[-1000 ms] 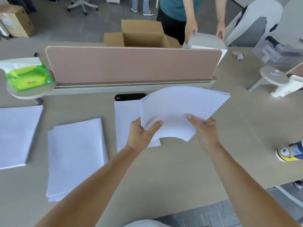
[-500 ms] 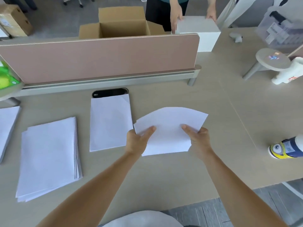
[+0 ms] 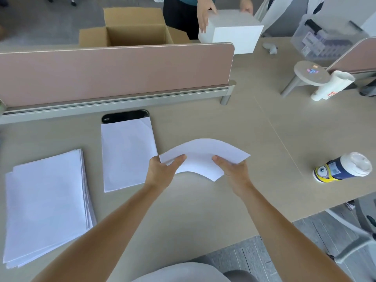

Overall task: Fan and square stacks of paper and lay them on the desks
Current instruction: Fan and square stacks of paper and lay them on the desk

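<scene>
— Beige surface [image 3: 193, 216]: how much paper lies on it?
— Two lots: a squared stack [image 3: 128, 155] in the middle, a ragged stack [image 3: 44, 204] at the left.
— And the hands?
— The left hand [image 3: 160, 174] and right hand [image 3: 234, 171] each pinch an end of a bowed sheaf [image 3: 203, 153] beside the squared stack. It looks mid-fanning; squaring and laying down remain.

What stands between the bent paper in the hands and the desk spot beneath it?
Nothing visible. The left hand and right hand grip the bowed white paper sheaf over bare beige desk. The flat white paper stack lies to its left and the yellow-and-blue lidded cup far right, both off that spot.
</scene>
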### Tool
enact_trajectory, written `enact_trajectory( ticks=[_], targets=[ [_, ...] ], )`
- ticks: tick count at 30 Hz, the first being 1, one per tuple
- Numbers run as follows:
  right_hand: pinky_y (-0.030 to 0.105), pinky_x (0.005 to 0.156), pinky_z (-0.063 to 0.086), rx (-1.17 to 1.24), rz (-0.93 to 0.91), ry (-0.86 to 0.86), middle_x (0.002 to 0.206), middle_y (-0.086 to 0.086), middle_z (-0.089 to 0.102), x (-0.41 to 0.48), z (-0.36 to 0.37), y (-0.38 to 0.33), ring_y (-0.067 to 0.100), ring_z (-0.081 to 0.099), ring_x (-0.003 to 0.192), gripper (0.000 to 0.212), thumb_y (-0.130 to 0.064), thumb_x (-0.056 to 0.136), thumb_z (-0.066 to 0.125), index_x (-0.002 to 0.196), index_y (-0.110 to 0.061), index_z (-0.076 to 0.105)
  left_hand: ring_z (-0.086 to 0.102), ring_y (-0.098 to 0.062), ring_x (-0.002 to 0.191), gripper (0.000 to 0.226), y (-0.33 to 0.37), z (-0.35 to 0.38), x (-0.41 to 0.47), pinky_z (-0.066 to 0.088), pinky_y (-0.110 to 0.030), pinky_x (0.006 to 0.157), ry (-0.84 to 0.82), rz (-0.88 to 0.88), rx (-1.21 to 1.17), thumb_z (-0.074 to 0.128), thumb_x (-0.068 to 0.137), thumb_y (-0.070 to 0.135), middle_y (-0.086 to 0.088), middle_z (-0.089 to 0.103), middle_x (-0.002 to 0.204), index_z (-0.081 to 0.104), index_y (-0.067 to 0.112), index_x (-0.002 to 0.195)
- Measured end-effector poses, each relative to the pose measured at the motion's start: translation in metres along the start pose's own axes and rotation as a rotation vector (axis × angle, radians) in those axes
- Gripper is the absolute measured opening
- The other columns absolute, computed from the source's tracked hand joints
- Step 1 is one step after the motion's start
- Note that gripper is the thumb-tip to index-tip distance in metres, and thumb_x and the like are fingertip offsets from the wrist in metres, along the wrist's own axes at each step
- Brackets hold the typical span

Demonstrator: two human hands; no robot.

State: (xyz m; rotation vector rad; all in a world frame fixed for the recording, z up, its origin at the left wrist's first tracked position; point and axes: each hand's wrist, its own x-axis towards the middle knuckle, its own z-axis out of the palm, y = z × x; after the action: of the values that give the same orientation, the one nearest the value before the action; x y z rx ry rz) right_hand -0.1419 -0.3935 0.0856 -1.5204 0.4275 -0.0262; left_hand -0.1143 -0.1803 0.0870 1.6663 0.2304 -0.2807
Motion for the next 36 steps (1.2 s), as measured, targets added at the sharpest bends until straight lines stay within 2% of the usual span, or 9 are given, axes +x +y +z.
enact_trajectory(
  ticks=[3,7,11,15,18,24,28,32,36],
  targets=[
    [0.039,0.087,0.057,-0.013,-0.029,-0.003,0.1,-0.002,0.078,-0.003,0.0,-0.003,0.018,0.072,0.099,0.022,-0.012,0.082,0.081,0.09,-0.032,0.078,0.064,0.008,0.059,0.011,0.0,-0.005,-0.004,0.044,-0.01,0.055,-0.003,0.01,-0.037,0.079,0.082,0.029,0.023,0.07,0.063,0.07,0.025,0.078],
    [0.041,0.087,0.055,-0.065,0.001,0.015,0.101,-0.003,0.078,-0.004,-0.003,0.002,0.017,0.073,0.099,0.023,-0.014,0.078,0.085,0.094,-0.029,0.077,0.071,-0.001,0.078,0.011,-0.01,-0.012,0.001,0.053,-0.022,0.073,-0.095,-0.015,-0.066,0.08,0.081,0.024,0.015,0.077,0.083,0.075,0.025,0.091],
    [0.043,0.085,0.056,-0.066,-0.002,0.046,0.095,-0.006,0.078,-0.003,0.001,-0.002,0.014,0.072,0.092,0.021,-0.015,0.08,0.082,0.09,-0.032,0.077,0.066,-0.017,0.076,0.007,-0.006,-0.007,0.005,0.055,-0.039,0.075,-0.065,-0.064,-0.101,0.081,0.081,0.031,0.002,0.075,0.081,0.076,0.026,0.079],
    [0.046,0.088,0.057,-0.051,-0.017,0.068,0.1,0.0,0.078,-0.001,-0.004,-0.004,0.021,0.072,0.097,0.019,-0.018,0.08,0.083,0.095,-0.029,0.076,0.055,-0.019,0.07,0.022,-0.004,-0.006,0.009,0.045,-0.035,0.067,-0.112,-0.067,-0.1,0.084,0.074,0.04,-0.004,0.064,0.078,0.076,0.021,0.079],
    [0.059,0.092,0.054,-0.097,0.034,0.071,0.105,0.011,0.075,0.001,-0.011,-0.001,0.036,0.069,0.104,0.032,-0.035,0.063,0.09,0.092,-0.03,0.077,0.067,-0.012,0.073,0.012,0.0,-0.008,0.015,0.049,-0.028,0.073,-0.231,-0.064,-0.016,0.083,0.079,0.025,0.012,0.074,0.08,0.074,0.03,0.085],
    [0.043,0.088,0.057,-0.009,0.007,0.014,0.109,0.004,0.076,0.006,-0.014,0.0,0.022,0.072,0.102,0.04,-0.017,0.068,0.087,0.105,-0.021,0.074,0.058,-0.02,0.072,0.012,0.0,-0.004,0.02,0.046,-0.031,0.065,-0.196,-0.093,-0.053,0.084,0.077,0.028,0.004,0.072,0.079,0.075,0.029,0.085],
    [0.039,0.086,0.056,0.008,-0.046,-0.007,0.108,0.007,0.076,0.007,-0.015,0.002,0.024,0.071,0.103,0.035,-0.01,0.073,0.085,0.106,-0.013,0.074,0.065,-0.019,0.079,0.011,-0.005,-0.003,0.017,0.052,-0.036,0.076,-0.17,-0.073,-0.095,0.084,0.077,0.029,-0.008,0.077,0.092,0.077,0.027,0.085],
    [0.044,0.09,0.056,0.003,-0.013,-0.063,0.114,0.012,0.074,0.01,-0.02,0.004,0.029,0.07,0.107,0.044,-0.005,0.073,0.085,0.113,-0.013,0.071,0.073,-0.016,0.091,0.017,-0.01,-0.008,0.023,0.057,-0.037,0.086,-0.222,-0.083,-0.025,0.083,0.078,0.026,0.007,0.078,0.094,0.076,0.029,0.093],
    [0.033,0.082,0.057,-0.003,-0.021,-0.091,0.11,0.009,0.075,0.01,-0.018,0.004,0.023,0.072,0.102,0.037,0.004,0.078,0.078,0.109,-0.013,0.071,0.067,-0.007,0.07,0.017,-0.009,-0.009,0.026,0.051,-0.021,0.063,-0.222,-0.087,-0.007,0.082,0.079,0.027,0.017,0.075,0.078,0.074,0.029,0.093]
  ],
)
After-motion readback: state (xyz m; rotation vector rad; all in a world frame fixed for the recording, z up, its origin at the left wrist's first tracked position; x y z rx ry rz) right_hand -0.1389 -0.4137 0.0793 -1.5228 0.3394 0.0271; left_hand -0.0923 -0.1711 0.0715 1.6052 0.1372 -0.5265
